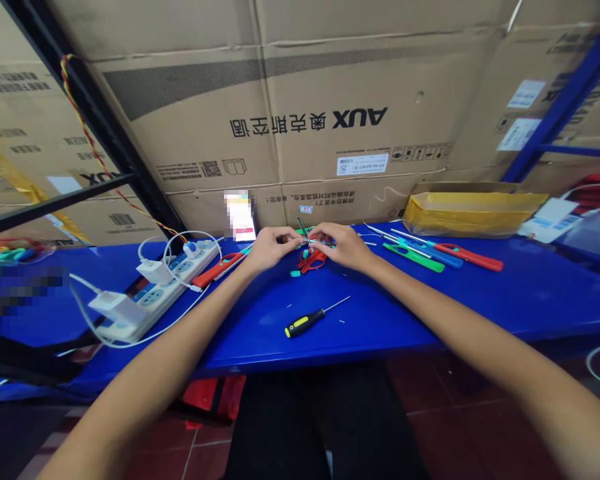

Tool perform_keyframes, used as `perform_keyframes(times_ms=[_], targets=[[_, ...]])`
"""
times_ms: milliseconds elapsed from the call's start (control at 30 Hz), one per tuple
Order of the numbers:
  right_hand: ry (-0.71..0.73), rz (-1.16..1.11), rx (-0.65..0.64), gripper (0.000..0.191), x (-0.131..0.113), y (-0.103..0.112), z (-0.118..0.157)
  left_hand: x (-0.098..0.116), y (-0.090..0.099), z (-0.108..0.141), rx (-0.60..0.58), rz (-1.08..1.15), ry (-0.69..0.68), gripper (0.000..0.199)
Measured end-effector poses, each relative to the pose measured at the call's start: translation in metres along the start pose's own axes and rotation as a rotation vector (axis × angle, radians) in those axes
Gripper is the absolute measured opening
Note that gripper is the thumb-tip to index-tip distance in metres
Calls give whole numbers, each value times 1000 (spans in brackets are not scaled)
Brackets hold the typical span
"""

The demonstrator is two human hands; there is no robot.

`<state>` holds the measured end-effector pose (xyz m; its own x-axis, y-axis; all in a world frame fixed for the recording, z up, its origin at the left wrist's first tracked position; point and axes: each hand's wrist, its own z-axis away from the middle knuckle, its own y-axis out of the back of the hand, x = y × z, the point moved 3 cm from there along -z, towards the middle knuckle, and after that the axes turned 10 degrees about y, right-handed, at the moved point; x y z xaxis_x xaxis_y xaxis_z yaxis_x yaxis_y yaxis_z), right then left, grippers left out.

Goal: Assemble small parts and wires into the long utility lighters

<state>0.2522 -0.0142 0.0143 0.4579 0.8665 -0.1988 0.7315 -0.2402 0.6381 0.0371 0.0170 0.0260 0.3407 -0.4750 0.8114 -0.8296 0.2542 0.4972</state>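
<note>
Where the hands meet: a small part (306,243) sits between the fingertips over the far middle of the blue table (390,313). A dark rod (301,228) leans up from the same spot; whether rod and part are one piece cannot be told.
Left hand (279,245): thumb and fingers drawn into a pinch on the part's left side, no gap visible at the tips.
Right hand (344,245): thumb and forefinger nearly closed on the part's right side; exact contact is too small to read.
Reason for grip: judged to be size. So small a part gives room for fingertips only, and opposed pinches should steady it.
Red piece (312,262): on the table just below the fingertips; contact with them not confirmed. A teal bit (295,273) lies beside it.
Screwdriver (305,323): untouched, between the forearms, handle to the left, tip slanting away. Placement appears to favour quick reach.
Lighters, right side: green (414,257), blue (437,255) and red (473,256), roughly side by side, noses towards the back; apparently set aside to free the middle.
Lighter, left side: one red (219,271), between power strip (153,303) and left hand.
Phone (241,219): propped against the carton (305,87), screen outward, presumably for viewing.
</note>
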Motion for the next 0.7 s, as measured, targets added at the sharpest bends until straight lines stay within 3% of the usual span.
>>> perform_keyframes(times_ms=[300,700], targets=[[17,39,21,7,10,4,2,-2,2,-1,-1,-15,1,31],[16,39,13,6,1,-7,2,-1,-5,1,-1,-142,-46,29]])
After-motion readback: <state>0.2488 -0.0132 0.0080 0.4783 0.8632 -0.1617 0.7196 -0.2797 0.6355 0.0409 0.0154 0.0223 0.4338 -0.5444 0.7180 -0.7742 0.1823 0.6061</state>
